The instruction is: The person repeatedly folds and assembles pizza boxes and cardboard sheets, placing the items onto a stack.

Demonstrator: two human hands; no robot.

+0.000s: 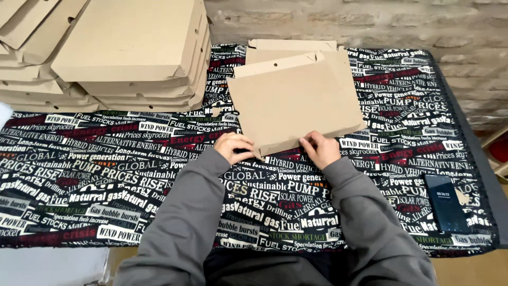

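While both hands grip its near edge, a flat brown cardboard box [296,100] lies on the table [106,175].

Head view: the left hand [233,146] pinches the box's near left corner with curled fingers, and the right hand [320,149] is closed on the near edge just right of it. The box sits at the table's far middle, turned slightly, its long axis running left to right with the right end nearer; a narrow flap stands along its far edge. A stack of folded brown boxes [132,53] fills the far left corner. A black cloth [84,201] with coloured lettering covers the table. A dark phone [446,204] lies near the right edge.
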